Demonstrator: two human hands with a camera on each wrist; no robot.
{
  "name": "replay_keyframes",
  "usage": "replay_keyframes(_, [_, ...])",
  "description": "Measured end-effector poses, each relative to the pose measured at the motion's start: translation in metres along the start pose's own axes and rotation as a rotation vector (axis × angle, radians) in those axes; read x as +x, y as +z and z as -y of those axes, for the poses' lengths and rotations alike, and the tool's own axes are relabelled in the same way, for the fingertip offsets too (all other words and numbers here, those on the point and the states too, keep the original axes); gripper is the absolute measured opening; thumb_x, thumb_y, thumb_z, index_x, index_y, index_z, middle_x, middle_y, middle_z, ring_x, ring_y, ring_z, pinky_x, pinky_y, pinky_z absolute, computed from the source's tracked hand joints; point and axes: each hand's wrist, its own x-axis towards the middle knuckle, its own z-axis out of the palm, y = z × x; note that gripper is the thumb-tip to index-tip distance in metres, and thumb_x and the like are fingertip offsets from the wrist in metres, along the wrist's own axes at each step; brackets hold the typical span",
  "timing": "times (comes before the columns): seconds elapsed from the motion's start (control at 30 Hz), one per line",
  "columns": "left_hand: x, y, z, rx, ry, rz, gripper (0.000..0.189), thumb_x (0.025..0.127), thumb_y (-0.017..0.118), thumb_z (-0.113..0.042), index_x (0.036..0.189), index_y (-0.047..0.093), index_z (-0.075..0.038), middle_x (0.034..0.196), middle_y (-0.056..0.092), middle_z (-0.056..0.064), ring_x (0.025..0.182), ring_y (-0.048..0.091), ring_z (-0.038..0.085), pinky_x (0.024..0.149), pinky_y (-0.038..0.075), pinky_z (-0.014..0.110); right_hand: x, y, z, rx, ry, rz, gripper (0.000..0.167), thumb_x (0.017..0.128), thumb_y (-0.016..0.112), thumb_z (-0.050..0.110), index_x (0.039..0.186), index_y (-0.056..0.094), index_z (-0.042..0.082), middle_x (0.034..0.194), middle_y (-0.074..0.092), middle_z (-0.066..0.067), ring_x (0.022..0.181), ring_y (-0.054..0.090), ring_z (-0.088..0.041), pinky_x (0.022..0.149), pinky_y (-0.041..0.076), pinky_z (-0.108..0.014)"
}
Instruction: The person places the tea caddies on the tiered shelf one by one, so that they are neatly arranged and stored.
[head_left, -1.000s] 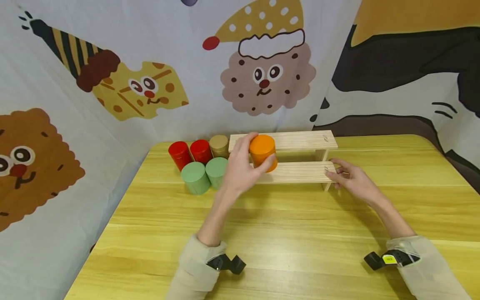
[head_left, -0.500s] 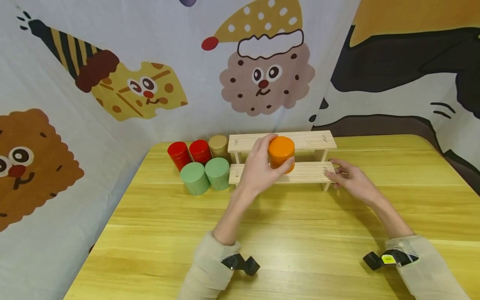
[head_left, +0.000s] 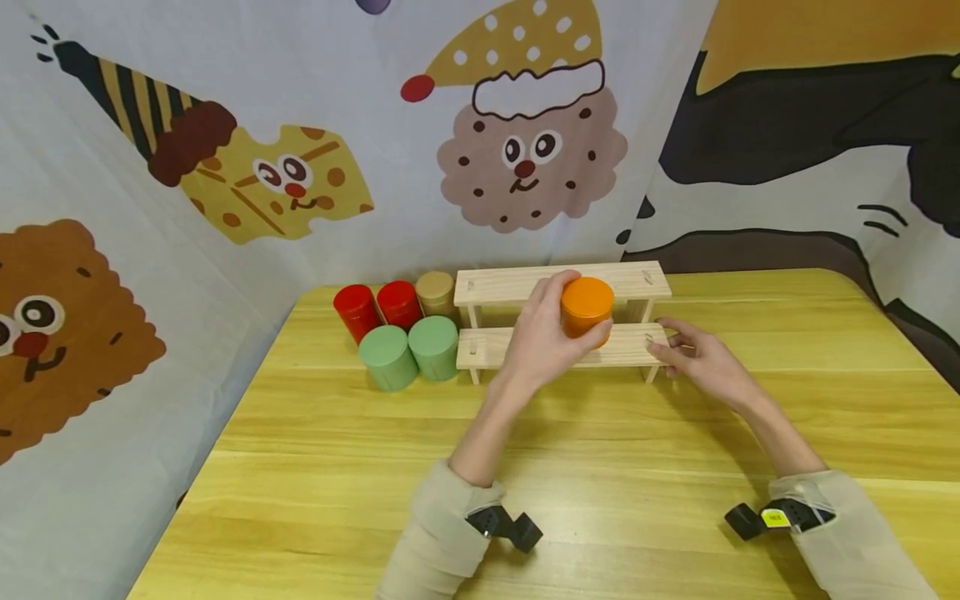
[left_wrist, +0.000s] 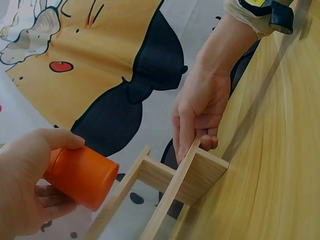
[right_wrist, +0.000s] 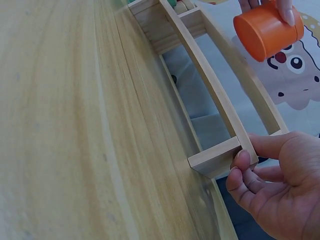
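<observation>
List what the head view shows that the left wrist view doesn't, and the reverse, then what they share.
Only the head view shows the two red containers, the tan container, the two green containers and the printed cheese.

Only the left wrist view shows the red oval on a large golden patch of the backdrop.

Both show the left grip holding the orange container, the right grip pinching one end of the wooden rack, and the table.

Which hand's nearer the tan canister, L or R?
Left. The left hand holds the orange canister to the right of the tan canister; the right hand is farther right, pinching the lower shelf at its right end.
</observation>
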Motion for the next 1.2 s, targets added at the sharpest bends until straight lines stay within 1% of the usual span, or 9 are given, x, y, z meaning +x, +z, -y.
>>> replay_keyframes(0.2, [0.002,0.012,-0.003,0.021,-0.002,0.001,0.068,0.084,0.08,-0.033,0.141,0.049,-0.012,0.129,0.057,0.008,0.1,0.06,0.017,0.083,0.052,0.028,0.0,-0.001,0.0,0.002,0.006,0.003,0.075,0.104,0.058,0.036,0.157,0.023,-0.005,0.113,0.055,-0.02,0.083,0.065,-0.024,0.07,0.052,-0.03])
replay_keyframes(0.37, [0.003,0.021,-0.006,0.022,-0.016,0.017,0.068,0.085,0.08,-0.035,0.141,0.049,-0.013,0.127,0.058,0.007,0.099,0.06,0.017,0.081,0.052,0.027,0.0,-0.001,-0.001,0.008,0.011,0.005,0.075,0.104,0.057,0.036,0.157,0.023,-0.005,0.114,0.054,-0.02,0.084,0.065,-0.024,0.071,0.053,-0.03])
replay_keyframes(0.6, [0.006,0.034,-0.005,0.036,-0.022,0.018,0.067,0.085,0.081,-0.036,0.141,0.051,-0.014,0.123,0.058,0.006,0.099,0.06,0.016,0.08,0.051,0.025,0.001,0.0,-0.001,0.01,0.008,0.009,0.075,0.104,0.057,0.035,0.157,0.023,-0.006,0.112,0.054,-0.02,0.084,0.064,-0.025,0.069,0.052,-0.03])
replay_keyframes(0.83, [0.007,0.045,-0.005,0.072,-0.019,0.034,0.067,0.084,0.081,-0.037,0.14,0.052,-0.015,0.124,0.058,0.007,0.101,0.06,0.017,0.082,0.052,0.025,0.001,-0.001,-0.001,0.015,0.003,0.009,0.074,0.104,0.057,0.034,0.157,0.023,-0.006,0.11,0.054,-0.019,0.084,0.063,-0.027,0.069,0.052,-0.03])
replay_keyframes(1.0, [0.008,0.053,-0.004,0.091,-0.027,0.046,0.067,0.085,0.081,-0.039,0.141,0.053,-0.016,0.124,0.058,0.006,0.103,0.06,0.016,0.084,0.053,0.026,0.001,-0.001,-0.001,0.021,-0.008,0.008,0.072,0.104,0.057,0.032,0.156,0.024,-0.006,0.107,0.055,-0.019,0.081,0.063,-0.027,0.068,0.052,-0.03])
replay_keyframes(1.2, [0.007,0.062,-0.004,0.11,-0.045,0.06,0.069,0.085,0.08,-0.04,0.143,0.053,-0.014,0.127,0.056,0.008,0.104,0.06,0.017,0.084,0.052,0.025,0.0,-0.001,0.0,0.031,-0.023,0.009,0.071,0.104,0.058,0.031,0.155,0.025,-0.006,0.107,0.056,-0.02,0.081,0.063,-0.027,0.068,0.052,-0.03])
